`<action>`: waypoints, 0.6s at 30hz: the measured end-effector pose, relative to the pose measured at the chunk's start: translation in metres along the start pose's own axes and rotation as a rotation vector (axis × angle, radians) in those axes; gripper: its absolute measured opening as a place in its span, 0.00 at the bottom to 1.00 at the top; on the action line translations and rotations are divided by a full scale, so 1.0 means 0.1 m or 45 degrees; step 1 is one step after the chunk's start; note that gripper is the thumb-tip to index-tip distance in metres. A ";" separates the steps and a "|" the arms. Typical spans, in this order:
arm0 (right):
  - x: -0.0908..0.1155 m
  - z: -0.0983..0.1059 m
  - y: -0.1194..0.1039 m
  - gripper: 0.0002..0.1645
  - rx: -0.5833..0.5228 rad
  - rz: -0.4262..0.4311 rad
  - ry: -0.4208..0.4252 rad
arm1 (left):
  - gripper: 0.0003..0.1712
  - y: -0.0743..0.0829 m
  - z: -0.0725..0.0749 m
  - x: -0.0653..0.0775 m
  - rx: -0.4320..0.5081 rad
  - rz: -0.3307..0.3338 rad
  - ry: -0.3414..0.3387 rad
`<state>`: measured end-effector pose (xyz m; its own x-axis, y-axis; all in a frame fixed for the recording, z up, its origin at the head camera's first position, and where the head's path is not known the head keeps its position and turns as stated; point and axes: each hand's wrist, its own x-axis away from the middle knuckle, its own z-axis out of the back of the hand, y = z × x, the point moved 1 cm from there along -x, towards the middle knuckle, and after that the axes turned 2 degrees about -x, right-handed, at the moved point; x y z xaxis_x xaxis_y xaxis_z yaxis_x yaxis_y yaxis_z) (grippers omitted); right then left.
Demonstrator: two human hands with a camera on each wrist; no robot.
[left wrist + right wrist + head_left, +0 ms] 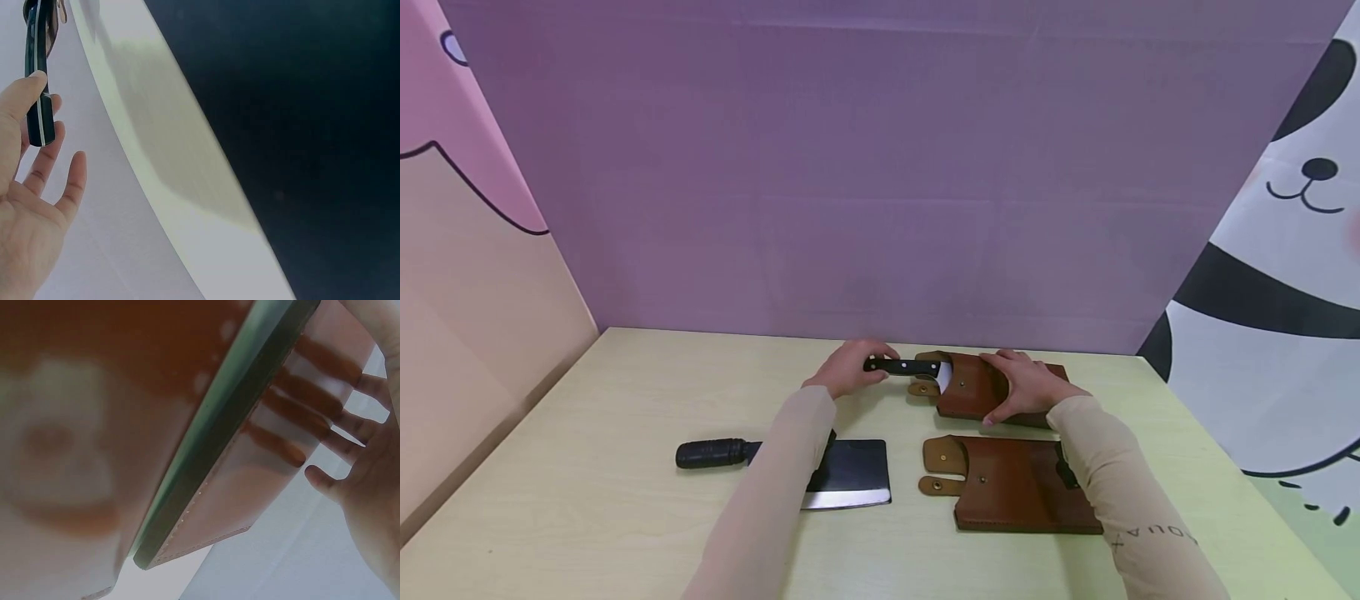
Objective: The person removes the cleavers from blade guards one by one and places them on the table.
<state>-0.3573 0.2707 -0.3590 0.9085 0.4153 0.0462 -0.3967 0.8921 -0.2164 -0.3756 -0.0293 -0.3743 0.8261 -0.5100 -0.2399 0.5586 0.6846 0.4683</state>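
My left hand (pixel 850 367) pinches the end of a black, riveted kitchen knife handle (pixel 910 367) between thumb and fingers, other fingers loose in the left wrist view. Most of the blade is hidden inside a brown leather sheath (pixel 966 392), with only its heel showing at the mouth. Across that sheath lies my right hand (pixel 1026 387), holding it with the thumb at the near edge and the fingers toward the far edge. Below my left forearm lies a cleaver (pixel 857 471) with a black handle, partly covered by the sleeve.
A second brown leather sheath (pixel 1007 492) lies nearer, its flap and strap opened to the left, its right end under my right sleeve. Everything rests on a pale wooden table (pixel 625 400), with a purple backdrop (pixel 880 208) behind.
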 end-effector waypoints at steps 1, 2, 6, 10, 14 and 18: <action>0.00 0.00 0.00 0.67 0.002 0.002 0.002 | 0.17 0.00 0.01 0.01 0.005 0.002 0.002; 0.00 0.00 0.00 0.67 0.000 0.000 0.002 | 0.17 0.01 0.01 0.01 0.011 0.004 0.005; 0.01 0.00 0.00 0.66 -0.004 -0.004 0.002 | 0.16 0.02 0.03 0.03 0.013 -0.005 0.021; 0.01 -0.01 0.01 0.66 -0.007 -0.002 0.009 | 0.16 0.03 0.04 0.04 0.014 -0.006 0.033; 0.01 -0.03 0.02 0.67 -0.010 0.005 0.014 | 0.16 0.04 0.05 0.05 0.023 -0.004 0.039; 0.00 -0.04 0.03 0.67 -0.008 0.009 0.017 | 0.16 0.05 0.07 0.07 0.014 -0.006 0.044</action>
<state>-0.3573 0.2725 -0.3637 0.9073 0.4193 0.0318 -0.4024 0.8878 -0.2231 -0.3679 -0.0328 -0.3681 0.8257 -0.4945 -0.2713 0.5616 0.6764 0.4765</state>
